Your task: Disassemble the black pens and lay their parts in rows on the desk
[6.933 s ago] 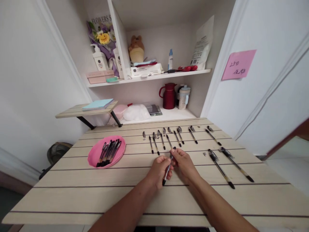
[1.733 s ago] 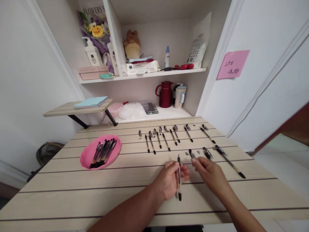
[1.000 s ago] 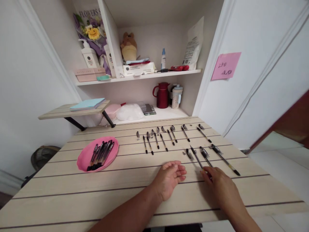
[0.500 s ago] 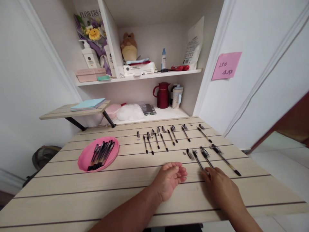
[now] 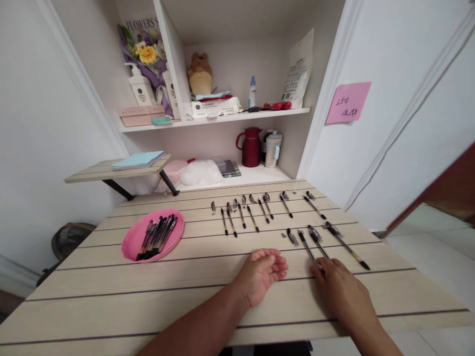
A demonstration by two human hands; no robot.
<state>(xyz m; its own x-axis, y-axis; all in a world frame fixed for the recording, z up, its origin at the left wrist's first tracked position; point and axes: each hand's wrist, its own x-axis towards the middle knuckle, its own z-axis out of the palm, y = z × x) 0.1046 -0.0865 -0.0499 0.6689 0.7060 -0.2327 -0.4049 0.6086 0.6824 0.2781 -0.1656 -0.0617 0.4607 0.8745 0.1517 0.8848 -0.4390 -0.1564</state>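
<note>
My left hand [image 5: 264, 276] rests on its side on the table, palm facing right, with loosely curled fingers and nothing in them. To its right, my right hand [image 5: 341, 284] has its fingers closed on the lower end of a pen [image 5: 307, 247], whose bare tip points away from me. A pen cap [image 5: 292, 237] lies just left of that tip. Another pen [image 5: 319, 241] runs partly under my right hand, which hides its near end. Farther right is a longer-looking pen [image 5: 349, 247] with a cap at its far end.
Several uncapped pens [image 5: 253, 219] and loose caps lie in a row farther back. A pink tray [image 5: 129, 242] on the left holds several pens. Behind stand a small raised shelf [image 5: 92, 171], a red jug [image 5: 251, 148] and a tumbler [image 5: 272, 151].
The pen in my right hand has shifted very slightly to the right, its tip now a little farther from the loose cap. My left hand stays where it was.
</note>
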